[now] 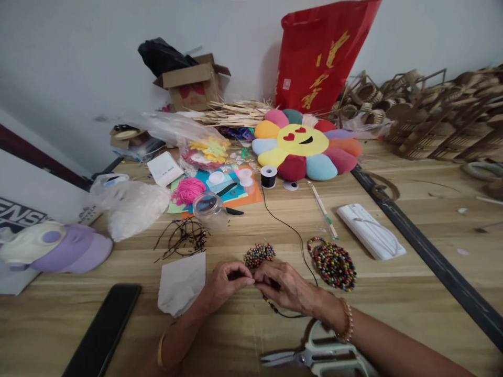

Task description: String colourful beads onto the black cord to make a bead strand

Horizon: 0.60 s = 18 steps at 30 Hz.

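My left hand [229, 284] and my right hand [283, 284] meet at the table's middle, thumbs and fingertips pinched together. What lies between the left fingertips is too small to make out. From beneath the right fingers hangs a thin black cord [288, 316] with a few coloured beads [269, 302] strung on it; the right fingers seem closed on its upper part. A pile of loose beads [259, 254] sits just beyond my fingertips. Right of my right hand lies a coil of strung multicoloured beads [333, 264]. The black thread spool [269, 177] stands farther back, its cord trailing toward my right wrist.
Scissors [314, 356] lie below my right forearm. Nearer the left are a phone [104, 330], white paper [181, 283], black cord pieces [184, 238] and a clear jar [210, 209]. A white power strip [370, 230] lies right; a flower cushion [304, 144] sits behind.
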{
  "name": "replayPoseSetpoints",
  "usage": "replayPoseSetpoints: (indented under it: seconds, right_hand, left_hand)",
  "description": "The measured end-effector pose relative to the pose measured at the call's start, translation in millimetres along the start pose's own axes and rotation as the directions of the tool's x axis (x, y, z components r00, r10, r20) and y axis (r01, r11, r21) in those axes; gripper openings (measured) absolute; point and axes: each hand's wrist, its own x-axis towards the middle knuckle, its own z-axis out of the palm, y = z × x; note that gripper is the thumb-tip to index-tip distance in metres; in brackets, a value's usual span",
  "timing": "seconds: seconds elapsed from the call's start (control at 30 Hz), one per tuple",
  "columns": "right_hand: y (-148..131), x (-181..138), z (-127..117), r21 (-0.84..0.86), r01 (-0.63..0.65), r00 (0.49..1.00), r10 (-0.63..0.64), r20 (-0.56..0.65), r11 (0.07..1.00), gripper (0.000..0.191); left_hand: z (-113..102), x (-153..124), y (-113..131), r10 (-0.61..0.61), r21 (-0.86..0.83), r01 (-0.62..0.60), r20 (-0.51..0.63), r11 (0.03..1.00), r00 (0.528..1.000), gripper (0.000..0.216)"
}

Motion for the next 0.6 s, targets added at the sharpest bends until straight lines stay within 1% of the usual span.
replayPoseSetpoints:
  seconds: [0.07, 0.17, 0.3, 0.43, 0.6]
  right_hand:
    - [1, 0, 1, -0.004, -0.001, 1.0, 0.001, -0.005, 1.0, 0.008]
    - [1, 1, 0, -0.013, -0.011, 1.0, 0.011, -0.011, 1.0, 0.012]
    - [0, 1, -1, 0.003, -0.056, 0.998, 0.056, -0.023, 0.998, 0.011]
    - [1, 0, -1, 0.021, -0.114, 0.992, 0.115, -0.05, 0.993, 0.011]
    - [1, 1, 0, 0.019, -0.137, 0.985, 0.139, -0.1, 0.99, 0.012]
  left_hand:
    - [0, 0, 1, 0.02, 0.018, -0.02, -0.014, 1.0, 1.0, 0.016]
    - [1, -1, 1, 0.073, 0.056, -0.069, -0.074, 0.996, 0.995, 0.016]
    - [3, -1, -2, 0.138, 0.138, -0.118, -0.148, 0.983, 0.979, 0.014]
    - [9, -1, -5, 0.185, 0.26, -0.144, -0.142, 0.955, 0.972, 0.011]
    - [19, -3, -6, 0.259, 0.385, -0.194, -0.123, 0.902, 0.958, 0.016]
